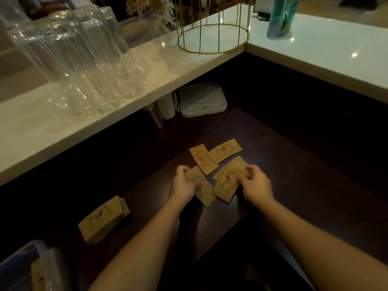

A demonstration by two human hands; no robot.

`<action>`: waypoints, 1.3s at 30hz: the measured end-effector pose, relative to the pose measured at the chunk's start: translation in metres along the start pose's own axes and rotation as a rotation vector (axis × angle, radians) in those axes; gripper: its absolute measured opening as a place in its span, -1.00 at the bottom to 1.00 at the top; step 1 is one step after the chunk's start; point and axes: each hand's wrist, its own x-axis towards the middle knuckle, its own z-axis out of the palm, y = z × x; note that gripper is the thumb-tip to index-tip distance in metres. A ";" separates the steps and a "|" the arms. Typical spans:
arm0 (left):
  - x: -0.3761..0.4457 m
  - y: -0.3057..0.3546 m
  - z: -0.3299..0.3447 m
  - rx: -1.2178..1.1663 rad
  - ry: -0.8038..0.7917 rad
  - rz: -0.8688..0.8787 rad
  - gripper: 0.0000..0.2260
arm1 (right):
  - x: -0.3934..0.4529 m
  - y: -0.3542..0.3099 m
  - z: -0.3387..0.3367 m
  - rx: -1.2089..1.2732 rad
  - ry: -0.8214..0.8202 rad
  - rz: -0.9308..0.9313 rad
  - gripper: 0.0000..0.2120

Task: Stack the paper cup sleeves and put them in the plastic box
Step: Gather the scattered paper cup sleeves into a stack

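Brown paper cup sleeves with a bird print lie on the dark lower counter. My left hand (184, 182) grips one flat sleeve (204, 191). My right hand (255, 182) holds another sleeve (227, 182) by its right end, over a further sleeve beneath. Two loose sleeves lie just beyond, one (202, 158) and another (224, 151). A neat stack of sleeves (104, 220) rests to the left. The clear plastic box (23, 261) sits at the bottom left corner with some sleeves inside.
A white raised counter (147, 66) wraps the left and far sides. On it stand clear ribbed glassware (84, 59), a gold wire cage (214, 28) and a teal bottle (281, 17). A lidded white container (202, 99) and cups sit under the ledge.
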 end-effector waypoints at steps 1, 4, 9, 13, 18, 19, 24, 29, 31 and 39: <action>-0.004 0.000 -0.003 -0.140 -0.011 0.020 -0.61 | 0.001 -0.003 -0.003 0.198 -0.028 0.028 -0.65; -0.016 0.002 -0.016 -0.524 -0.001 -0.076 -0.57 | 0.004 -0.014 -0.015 0.635 -0.157 0.106 -0.67; -0.032 0.006 -0.030 -0.886 -0.149 -0.323 -0.76 | 0.005 -0.030 -0.027 0.680 -0.406 0.021 -0.58; -0.041 0.012 -0.024 -0.937 -0.310 -0.331 -0.76 | -0.001 -0.038 -0.007 0.490 -0.429 -0.093 -0.58; -0.051 0.015 -0.014 -0.875 -0.385 -0.308 -0.75 | -0.014 -0.039 0.023 0.154 -0.355 -0.223 -0.65; -0.052 0.013 -0.013 -0.840 -0.379 -0.300 -0.72 | -0.016 -0.038 0.028 0.076 -0.340 -0.256 -0.65; -0.056 -0.003 -0.020 -0.822 -0.283 -0.364 -0.74 | -0.007 -0.022 0.028 -0.178 -0.102 -0.273 -0.53; -0.054 -0.029 -0.044 -0.880 -0.161 -0.381 -0.73 | 0.027 -0.007 0.005 -0.486 -0.027 -0.066 -0.13; -0.054 -0.037 -0.054 -0.889 -0.118 -0.381 -0.74 | 0.032 -0.006 0.004 -0.518 -0.088 0.011 0.01; -0.056 -0.042 -0.062 -0.935 -0.063 -0.412 -0.75 | 0.032 -0.010 0.006 -0.430 -0.065 0.068 -0.20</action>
